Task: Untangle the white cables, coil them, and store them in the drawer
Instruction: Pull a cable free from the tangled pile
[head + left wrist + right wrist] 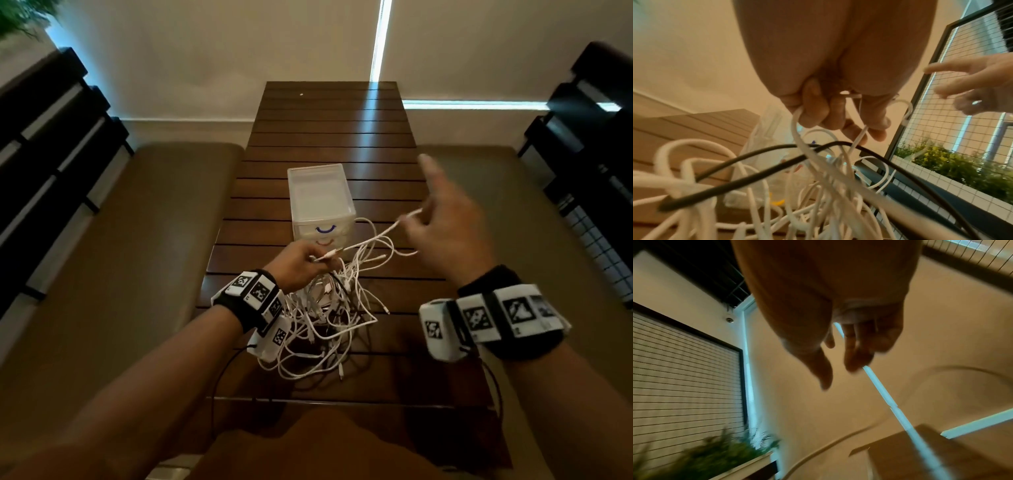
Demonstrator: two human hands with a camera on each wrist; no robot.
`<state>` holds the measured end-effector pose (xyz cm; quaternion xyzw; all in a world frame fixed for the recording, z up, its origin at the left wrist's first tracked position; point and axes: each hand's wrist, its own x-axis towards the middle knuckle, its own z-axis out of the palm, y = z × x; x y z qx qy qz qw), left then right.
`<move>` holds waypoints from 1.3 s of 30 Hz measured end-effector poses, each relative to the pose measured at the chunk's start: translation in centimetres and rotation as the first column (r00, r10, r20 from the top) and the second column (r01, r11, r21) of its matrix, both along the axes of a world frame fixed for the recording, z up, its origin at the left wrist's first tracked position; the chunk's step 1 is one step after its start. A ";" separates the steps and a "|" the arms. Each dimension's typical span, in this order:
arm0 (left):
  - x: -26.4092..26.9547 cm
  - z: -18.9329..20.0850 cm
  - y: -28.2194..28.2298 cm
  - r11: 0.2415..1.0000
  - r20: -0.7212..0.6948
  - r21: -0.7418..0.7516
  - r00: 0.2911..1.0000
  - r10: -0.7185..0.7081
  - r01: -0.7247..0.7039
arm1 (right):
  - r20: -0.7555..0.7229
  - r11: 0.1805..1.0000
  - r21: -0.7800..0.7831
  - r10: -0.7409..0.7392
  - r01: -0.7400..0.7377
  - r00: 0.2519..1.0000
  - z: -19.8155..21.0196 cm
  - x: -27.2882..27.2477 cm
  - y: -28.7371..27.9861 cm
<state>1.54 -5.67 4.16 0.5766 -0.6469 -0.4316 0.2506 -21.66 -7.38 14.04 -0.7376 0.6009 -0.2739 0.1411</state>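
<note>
Loosely knotted, the white cables (329, 315) hang from the gripping left hand (298, 267); the right hand (445, 233) is spread, empty.

You've got a glossy dark wood slat tabletop (329, 137), a frosted, see-through plastic drawer box (320, 202), smooth white rubbery-looking cables (329, 318) with one matt black cable (756, 183) mixed in, and matt tan cushions (144, 240).

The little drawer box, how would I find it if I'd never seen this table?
Look at the brown slatted table. Just past the pile of white cables stands a small see-through plastic drawer box. Its front drawers have curved smile-shaped handles, one blue.
</note>
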 end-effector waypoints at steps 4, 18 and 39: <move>-1.2 2.0 0.0 0.992 -0.080 -0.095 0.992 -0.095 0.087 | -0.111 0.883 0.333 0.384 -0.330 0.916 -3.3 2.8 0.8; 0.0 0.4 0.4 0.998 0.059 0.045 0.997 -0.057 0.054 | -0.121 0.997 -0.045 0.059 -0.065 0.991 -4.0 0.5 -0.6; -1.6 1.1 -0.1 0.999 0.005 -0.035 1.000 -0.020 0.021 | -0.138 0.983 -0.176 0.022 -0.047 0.990 -3.3 1.6 0.0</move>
